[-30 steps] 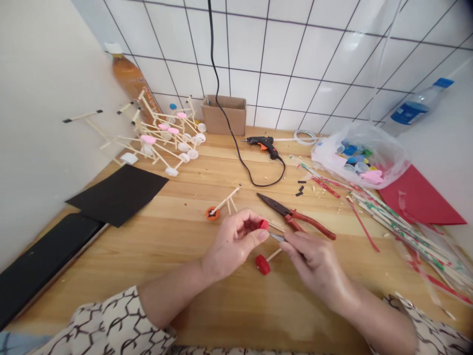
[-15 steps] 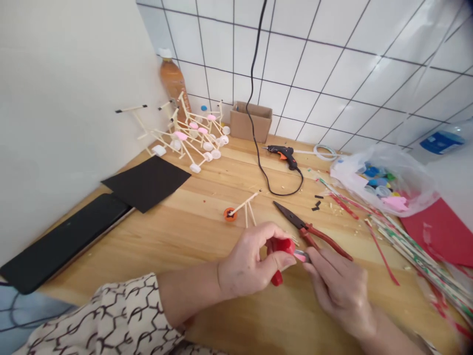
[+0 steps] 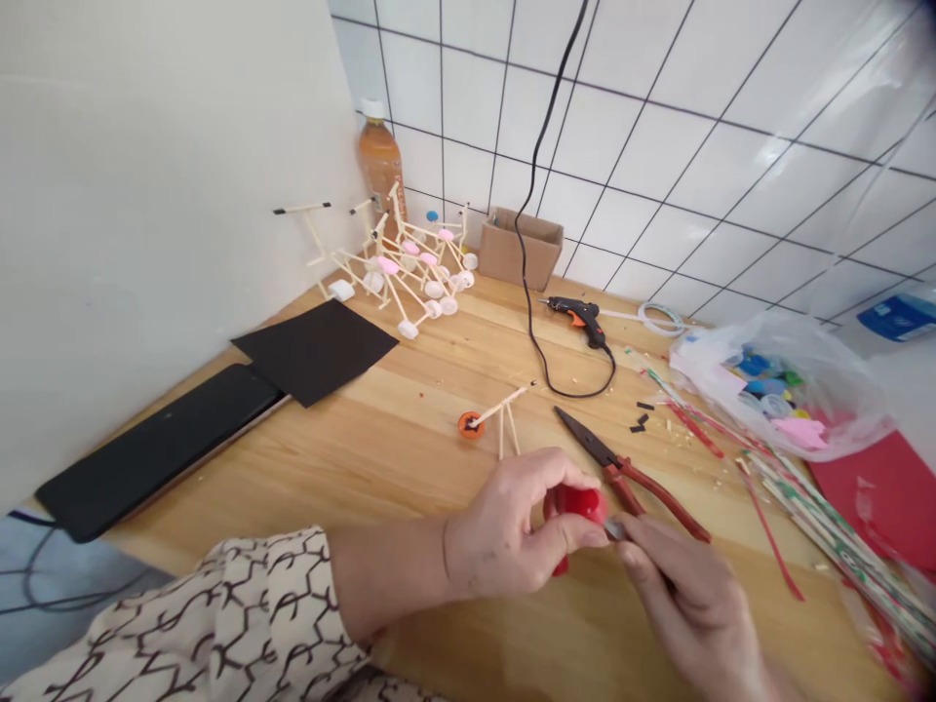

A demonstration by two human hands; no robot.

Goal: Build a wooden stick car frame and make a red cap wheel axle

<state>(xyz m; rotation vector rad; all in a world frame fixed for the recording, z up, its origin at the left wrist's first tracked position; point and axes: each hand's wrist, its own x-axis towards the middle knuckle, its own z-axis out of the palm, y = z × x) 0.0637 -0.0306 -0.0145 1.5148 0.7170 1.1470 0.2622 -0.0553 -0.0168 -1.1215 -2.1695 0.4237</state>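
My left hand is closed round a red plastic cap, thumb in front and forefinger over the top. More red plastic shows below the palm. My right hand is closed on a small metal tool whose tip meets the cap's near right edge; most of it is hidden in the fingers. Just beyond the hands lie pliers with red-brown handles. A small stick frame with an orange cap at one end stands behind my left hand.
Several stick models with white caps stand at the back left, by a bottle. Behind are a cardboard box and a corded glue gun. A bag of caps and wrapped sticks lie right; black sheet left.
The view has shifted, so everything sits further right in the picture. The metal tool shows less now, its tip closer in against the red cap. Both hands keep their holds.
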